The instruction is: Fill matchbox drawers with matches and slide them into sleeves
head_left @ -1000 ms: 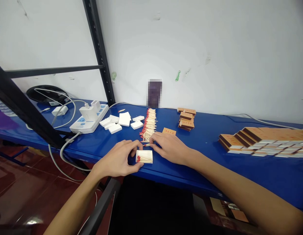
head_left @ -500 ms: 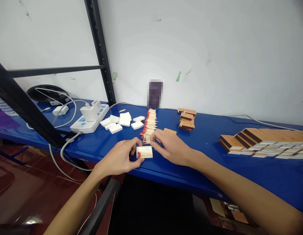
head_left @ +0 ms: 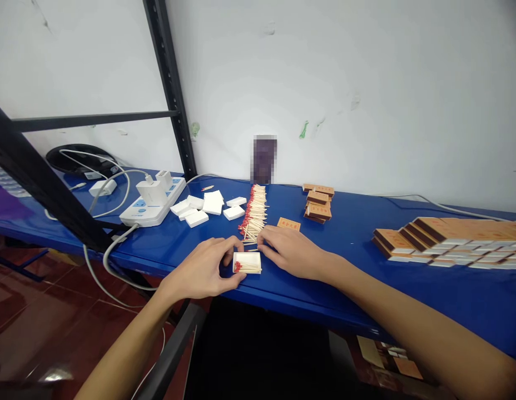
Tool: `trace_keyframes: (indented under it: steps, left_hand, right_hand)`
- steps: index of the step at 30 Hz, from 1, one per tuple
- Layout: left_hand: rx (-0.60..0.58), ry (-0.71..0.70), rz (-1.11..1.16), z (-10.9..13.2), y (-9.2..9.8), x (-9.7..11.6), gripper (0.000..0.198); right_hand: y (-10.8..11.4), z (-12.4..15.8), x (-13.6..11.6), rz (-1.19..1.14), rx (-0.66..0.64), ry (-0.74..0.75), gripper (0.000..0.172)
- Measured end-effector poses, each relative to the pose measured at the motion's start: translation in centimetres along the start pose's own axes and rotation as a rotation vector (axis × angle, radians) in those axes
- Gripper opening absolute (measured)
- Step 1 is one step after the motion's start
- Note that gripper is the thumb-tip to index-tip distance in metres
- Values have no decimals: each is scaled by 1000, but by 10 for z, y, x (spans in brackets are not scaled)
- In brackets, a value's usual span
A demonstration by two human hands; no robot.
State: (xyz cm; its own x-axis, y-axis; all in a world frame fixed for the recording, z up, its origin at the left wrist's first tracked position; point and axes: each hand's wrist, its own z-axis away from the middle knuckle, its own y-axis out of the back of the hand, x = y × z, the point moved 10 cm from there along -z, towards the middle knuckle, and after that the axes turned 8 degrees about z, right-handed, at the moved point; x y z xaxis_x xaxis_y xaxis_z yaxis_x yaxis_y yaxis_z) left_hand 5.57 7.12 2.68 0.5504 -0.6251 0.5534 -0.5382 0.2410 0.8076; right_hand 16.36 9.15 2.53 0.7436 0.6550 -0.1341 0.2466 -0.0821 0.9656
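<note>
Working at a blue surface [head_left: 349,222] against a pale, scuffed wall [head_left: 386,83]. Clamping the left hand [head_left: 199,272] on a small white tray [head_left: 250,258] close to the front edge, pressing the thumb on the near side and curling fingers round the far left corner. Drawing the tray very slightly nearer the front edge than half a second ago. Lowering the right hand [head_left: 297,253] a touch too, so uncovering more of an orange matchbox [head_left: 288,223] just beyond the knuckles. Apparently changing little else: showing a few matches [head_left: 247,269] along the tray's near side, leaving its far side bare. Bringing right thumb and forefinger near each other at the front end of a long row of matches [head_left: 256,211], but leaving any grip on a match impossible to tell. Leaving a stray match [head_left: 253,250] between row and tray.

Scattering more white trays [head_left: 214,202] left of the row, and stacking matchboxes [head_left: 319,211] to its right by the far edge. Massing a bigger pile of matchboxes [head_left: 461,239] toward the right edge. Crowding the left side with a power strip [head_left: 145,215] and a dark shelf post [head_left: 41,172], probably limiting elbow room there.
</note>
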Motion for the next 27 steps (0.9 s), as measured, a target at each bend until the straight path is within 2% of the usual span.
trace_keyframes:
  steps: [7, 9, 12, 15, 19, 27]
  left_hand:
    - [5, 6, -4, -1, 1, 0, 25]
    - [14, 7, 3, -1, 2, 0, 25]
    - [29, 17, 30, 0, 3, 0, 23]
    - [41, 28, 59, -1, 4, 0, 22]
    - [42, 30, 62, -1, 3, 0, 22]
    - [39, 23, 13, -2, 3, -2, 25]
  right_hand:
    - [-2, 1, -9, 86, -42, 58, 13]
    - [5, 0, -5, 135, 2, 24, 15]
    - [25, 2, 1, 127, 135, -53, 16]
    - [34, 5, -9, 17, 202, -4, 14]
    - [24, 7, -28, -52, 133, 112, 10]
    - [8, 7, -31, -48, 42, 140, 15]
